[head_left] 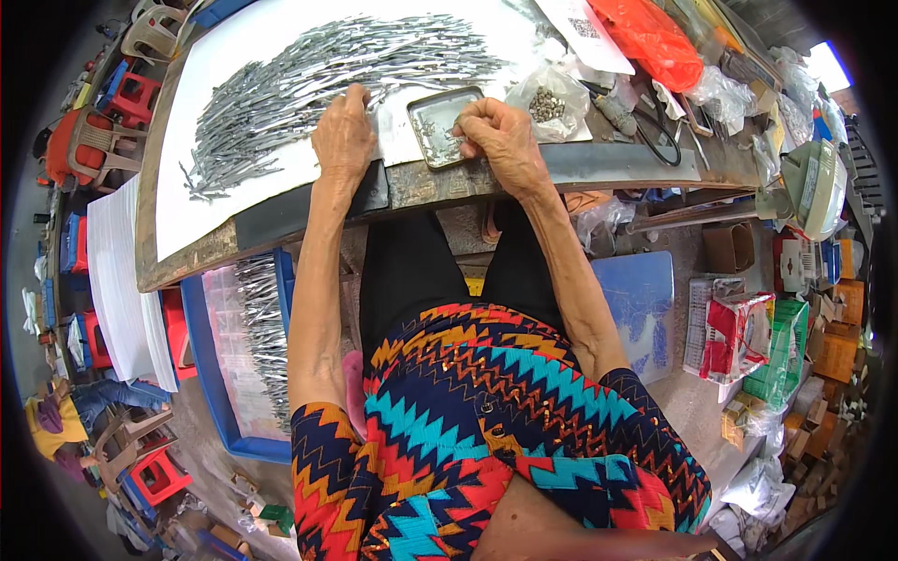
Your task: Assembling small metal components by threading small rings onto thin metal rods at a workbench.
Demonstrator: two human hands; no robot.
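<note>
A broad heap of thin grey metal strips (pixel 309 98) covers much of the white sheet (pixel 210 79) on the workbench. At the heap's near edge my left hand (pixel 344 136) is closed, fingertips together; what it holds, if anything, is hidden. Right of it lies a shallow rectangular metal tray (pixel 423 114) with small metal bits scattered inside. Over the tray's right side my right hand (pixel 505 140) is pinched, thumb against fingers; whatever is between them is too small to make out. Beside that hand a clear plastic bag (pixel 567 117) sits open, holding many small brownish metal pieces.
A red plastic bag (pixel 655 42) and a black-handled tool (pixel 659 140) lie at the bench's right. A lamp (pixel 812 192) juts out at the right edge. Below left stands a blue crate (pixel 217 411) with more metal strips. Red stools (pixel 161 475) and chairs stand farther left, near another person (pixel 117 402).
</note>
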